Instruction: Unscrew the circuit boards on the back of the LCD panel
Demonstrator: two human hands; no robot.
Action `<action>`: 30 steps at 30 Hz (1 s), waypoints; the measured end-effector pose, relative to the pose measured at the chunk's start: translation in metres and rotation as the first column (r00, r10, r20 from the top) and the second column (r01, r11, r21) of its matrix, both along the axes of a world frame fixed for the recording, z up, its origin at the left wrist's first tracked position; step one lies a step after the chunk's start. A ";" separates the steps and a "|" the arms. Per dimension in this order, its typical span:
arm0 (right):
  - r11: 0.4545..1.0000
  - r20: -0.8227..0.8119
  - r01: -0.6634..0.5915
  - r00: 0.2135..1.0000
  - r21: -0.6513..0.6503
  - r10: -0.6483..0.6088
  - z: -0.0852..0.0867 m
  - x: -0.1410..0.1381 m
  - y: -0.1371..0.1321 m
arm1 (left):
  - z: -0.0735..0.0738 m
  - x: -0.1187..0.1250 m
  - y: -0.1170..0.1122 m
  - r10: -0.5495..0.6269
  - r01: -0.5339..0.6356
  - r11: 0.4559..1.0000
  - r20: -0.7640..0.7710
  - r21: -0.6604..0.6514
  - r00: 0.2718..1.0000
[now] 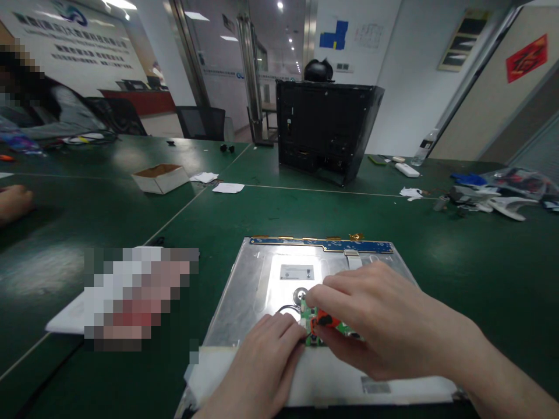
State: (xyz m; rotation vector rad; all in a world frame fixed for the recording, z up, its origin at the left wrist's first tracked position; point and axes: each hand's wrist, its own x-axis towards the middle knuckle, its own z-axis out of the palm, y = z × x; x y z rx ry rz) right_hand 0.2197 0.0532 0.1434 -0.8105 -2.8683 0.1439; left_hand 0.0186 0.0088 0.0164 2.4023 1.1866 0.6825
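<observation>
A display panel (231,302) lies back side up on the green table in front of me, with a blue circuit strip (288,242) along its far edge. A small green circuit board (308,309) rests on its near part, largely covered by my hands. My right hand (375,320) is closed around an orange-and-black screwdriver (326,318) over that board; the tip is hidden. At the board's left edge, my left hand (273,355) presses with its fingers bent and close together. A thin dark wire (286,308) curves beside the left fingertips.
A large black cabinet (323,128) stands at the back. An open cardboard box (161,179) and paper scraps (228,188) lie left of it. A partly blurred white packet (65,314) is at left. Plastic parts (489,198) are piled at right. Another person's hand (15,203) rests at far left.
</observation>
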 end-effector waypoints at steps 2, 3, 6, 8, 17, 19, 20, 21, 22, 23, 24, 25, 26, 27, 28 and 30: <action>1.000 0.005 0.002 1.000 -0.001 -0.002 0.000 0.001 0.000 | 0.000 0.000 0.000 0.008 -0.008 1.000 0.004 -0.010 1.000; 1.000 0.005 0.000 1.000 -0.006 0.000 0.000 0.001 0.000 | -0.001 0.000 0.000 0.010 -0.010 1.000 0.004 -0.014 1.000; 0.999 -0.005 -0.013 1.000 -0.048 0.013 0.001 0.002 0.000 | -0.003 -0.001 -0.001 0.007 -0.007 1.000 -0.003 -0.017 1.000; 0.996 -0.012 -0.032 0.999 -0.078 0.032 0.002 0.003 0.000 | -0.003 -0.001 -0.001 -0.001 0.001 1.000 -0.008 -0.014 1.000; 0.999 0.005 -0.015 1.000 -0.036 0.016 0.001 0.002 -0.002 | 0.001 -0.001 -0.002 -0.003 0.004 1.000 0.001 -0.007 1.000; 1.000 -0.002 -0.023 1.000 -0.013 0.023 0.000 0.002 -0.002 | 0.001 -0.001 -0.002 0.005 -0.005 1.000 0.008 -0.011 1.000; 1.000 -0.003 -0.025 1.000 -0.005 0.025 -0.001 0.002 -0.001 | 0.000 -0.001 -0.002 0.008 -0.008 1.000 0.012 -0.015 1.000; 1.000 -0.005 -0.025 1.000 0.002 0.025 -0.002 0.002 -0.001 | 0.000 -0.001 -0.002 0.012 -0.012 1.000 0.017 -0.016 1.000; 1.000 -0.006 -0.025 1.000 0.007 0.025 -0.002 0.002 -0.001 | 0.000 -0.001 -0.002 0.014 -0.013 1.000 0.022 -0.016 1.000; 1.000 -0.008 -0.025 1.000 0.009 0.025 -0.002 0.002 0.000 | -0.001 -0.001 -0.002 0.013 -0.012 1.000 0.025 -0.015 1.000; 1.000 -0.010 -0.023 1.000 0.013 0.023 -0.002 0.002 0.000 | -0.001 -0.001 -0.002 0.011 -0.010 1.000 0.028 -0.012 1.000; 1.000 -0.012 -0.021 1.000 0.016 0.021 -0.002 0.002 0.000 | -0.001 -0.001 -0.002 0.010 -0.010 1.000 0.030 -0.009 0.999; 1.000 -0.015 -0.020 1.000 0.020 0.020 -0.002 0.002 0.000 | -0.001 -0.001 -0.002 0.009 -0.009 1.000 0.032 -0.004 0.999; 1.000 -0.016 -0.019 1.000 0.023 0.019 -0.002 0.002 0.000 | -0.001 -0.001 -0.002 0.007 -0.007 1.000 0.032 -0.002 0.999; 1.000 -0.016 -0.018 1.000 0.025 0.019 -0.001 0.002 0.000 | -0.001 -0.001 -0.001 0.006 -0.006 1.000 0.032 -0.001 0.999; 1.000 -0.013 -0.015 1.000 0.023 0.016 -0.001 0.002 -0.001 | -0.001 -0.001 -0.002 0.008 -0.008 1.000 0.031 0.001 0.999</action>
